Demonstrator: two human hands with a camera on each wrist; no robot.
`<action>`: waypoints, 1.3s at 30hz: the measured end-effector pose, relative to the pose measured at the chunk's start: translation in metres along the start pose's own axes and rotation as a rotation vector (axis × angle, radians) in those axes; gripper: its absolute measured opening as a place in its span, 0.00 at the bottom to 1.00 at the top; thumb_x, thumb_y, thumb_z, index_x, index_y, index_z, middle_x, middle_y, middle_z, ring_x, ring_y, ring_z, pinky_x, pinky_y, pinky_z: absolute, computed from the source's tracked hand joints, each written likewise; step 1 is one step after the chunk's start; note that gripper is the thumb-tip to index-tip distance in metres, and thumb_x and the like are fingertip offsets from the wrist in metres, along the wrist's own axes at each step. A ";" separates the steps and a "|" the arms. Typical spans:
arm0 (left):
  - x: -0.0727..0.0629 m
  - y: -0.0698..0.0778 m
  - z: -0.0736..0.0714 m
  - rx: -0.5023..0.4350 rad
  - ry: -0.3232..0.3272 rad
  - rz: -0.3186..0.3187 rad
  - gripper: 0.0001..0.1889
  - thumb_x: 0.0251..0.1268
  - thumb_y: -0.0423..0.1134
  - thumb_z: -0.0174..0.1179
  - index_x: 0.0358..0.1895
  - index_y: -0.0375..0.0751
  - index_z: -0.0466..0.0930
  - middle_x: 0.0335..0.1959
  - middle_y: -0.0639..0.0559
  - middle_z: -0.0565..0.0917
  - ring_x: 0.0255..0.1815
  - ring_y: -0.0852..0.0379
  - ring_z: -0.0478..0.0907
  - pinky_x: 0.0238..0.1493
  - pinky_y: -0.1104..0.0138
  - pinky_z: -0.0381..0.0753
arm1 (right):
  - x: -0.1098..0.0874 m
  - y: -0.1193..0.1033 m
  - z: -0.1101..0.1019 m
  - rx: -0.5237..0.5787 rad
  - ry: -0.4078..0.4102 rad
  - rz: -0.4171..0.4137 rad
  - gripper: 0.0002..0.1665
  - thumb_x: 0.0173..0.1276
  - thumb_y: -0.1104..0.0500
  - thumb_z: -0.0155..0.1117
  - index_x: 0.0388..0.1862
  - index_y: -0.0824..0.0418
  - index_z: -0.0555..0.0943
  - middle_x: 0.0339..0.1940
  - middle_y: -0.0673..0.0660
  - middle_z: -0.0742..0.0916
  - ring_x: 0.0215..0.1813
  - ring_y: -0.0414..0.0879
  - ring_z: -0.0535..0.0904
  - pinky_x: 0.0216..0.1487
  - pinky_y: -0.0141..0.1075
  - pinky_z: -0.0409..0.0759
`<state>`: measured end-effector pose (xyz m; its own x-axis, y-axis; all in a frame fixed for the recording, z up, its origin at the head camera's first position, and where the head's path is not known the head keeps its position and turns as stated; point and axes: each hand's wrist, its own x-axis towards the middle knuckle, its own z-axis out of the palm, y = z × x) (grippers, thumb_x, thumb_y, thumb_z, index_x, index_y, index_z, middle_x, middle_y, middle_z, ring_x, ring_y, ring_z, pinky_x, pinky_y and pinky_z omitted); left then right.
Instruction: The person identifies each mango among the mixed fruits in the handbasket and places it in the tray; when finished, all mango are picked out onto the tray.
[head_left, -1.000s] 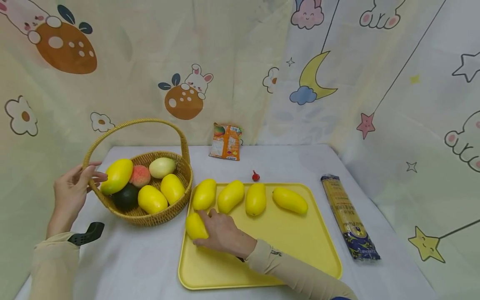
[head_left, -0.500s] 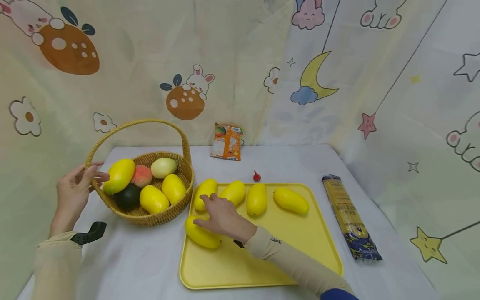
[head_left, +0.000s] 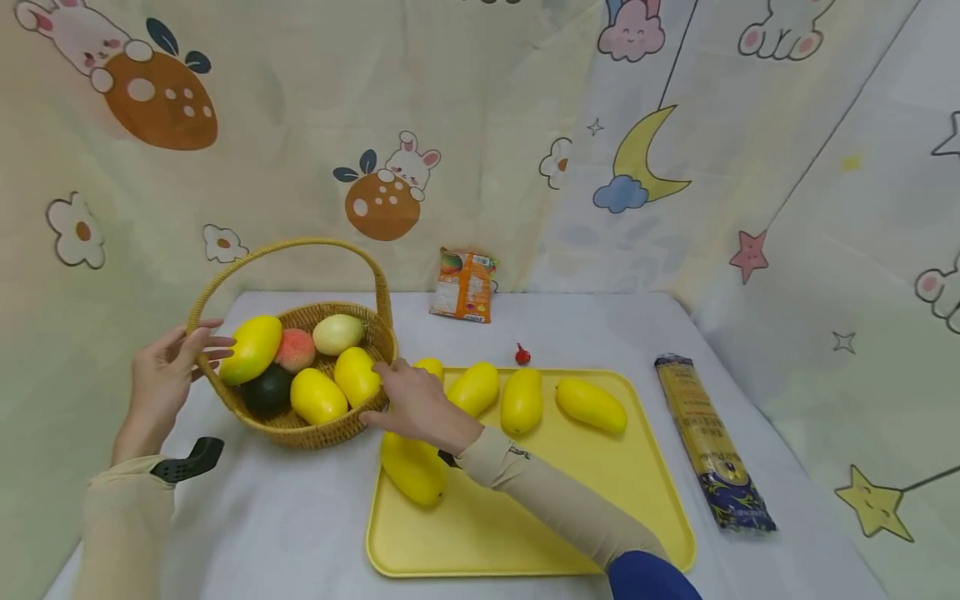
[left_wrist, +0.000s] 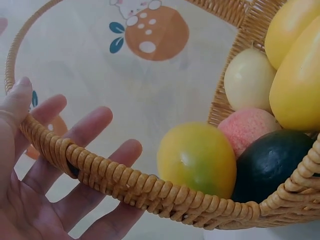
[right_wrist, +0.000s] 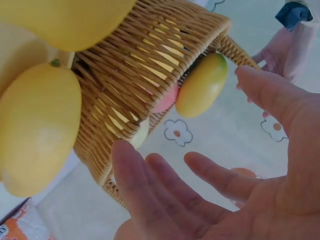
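The wicker basket (head_left: pixel 327 433) stands at the left of the table. My left hand (head_left: pixel 159 379) holds it loosely at the left base of its handle, thumb on one side, spread fingers on the other. Inside lie a large yellow-green mango (head_left: pixel 255 346), a peach (head_left: pixel 295 350), a dark green fruit (head_left: pixel 267 392), a pale oval fruit (head_left: pixel 338 334) and two yellow mangoes (head_left: pixel 318 397). My right hand (head_left: pixel 423 404) holds nothing; its fingers reach out at the basket's right rim, close to a yellow mango (head_left: pixel 356 377). Whether they touch the rim I cannot tell.
A yellow tray (head_left: pixel 540 533) right of the basket bears several mangoes (head_left: pixel 521 401), one (head_left: pixel 412 468) near its left edge. Behind the tray lie a small red item (head_left: pixel 522 355) and an orange packet (head_left: pixel 465 285). A spaghetti pack (head_left: pixel 712 446) lies at the right.
My right hand has let go of a mango at the tray's left side and moved up and left to the basket rim. My left hand stays at the basket handle.
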<state>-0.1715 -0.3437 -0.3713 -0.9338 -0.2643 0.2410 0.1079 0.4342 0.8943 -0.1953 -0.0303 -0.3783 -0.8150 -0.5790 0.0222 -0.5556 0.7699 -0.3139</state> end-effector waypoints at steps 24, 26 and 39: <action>0.000 0.000 0.002 -0.106 0.025 -0.010 0.20 0.74 0.46 0.49 0.64 0.46 0.74 0.35 0.72 0.84 0.36 0.74 0.81 0.36 0.84 0.76 | 0.090 -0.011 0.010 -0.211 -0.011 0.063 0.35 0.62 0.40 0.65 0.62 0.56 0.71 0.48 0.56 0.79 0.34 0.45 0.75 0.28 0.34 0.76; 0.001 0.000 0.002 -0.093 0.024 -0.001 0.20 0.74 0.46 0.48 0.64 0.46 0.74 0.35 0.73 0.83 0.36 0.75 0.81 0.36 0.85 0.76 | 0.095 -0.011 0.016 -0.225 -0.029 0.074 0.36 0.61 0.40 0.65 0.63 0.56 0.70 0.48 0.57 0.78 0.34 0.45 0.75 0.30 0.34 0.78; 0.001 -0.001 0.003 -0.077 0.019 0.002 0.21 0.73 0.48 0.48 0.64 0.45 0.74 0.36 0.73 0.83 0.35 0.77 0.81 0.36 0.84 0.77 | 0.112 -0.012 0.036 -0.238 -0.086 0.132 0.36 0.60 0.39 0.64 0.62 0.56 0.71 0.47 0.56 0.78 0.33 0.43 0.76 0.30 0.32 0.78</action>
<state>-0.1732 -0.3418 -0.3729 -0.9269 -0.2803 0.2496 0.1365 0.3677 0.9199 -0.2734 -0.1141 -0.4059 -0.8716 -0.4822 -0.0877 -0.4768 0.8757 -0.0764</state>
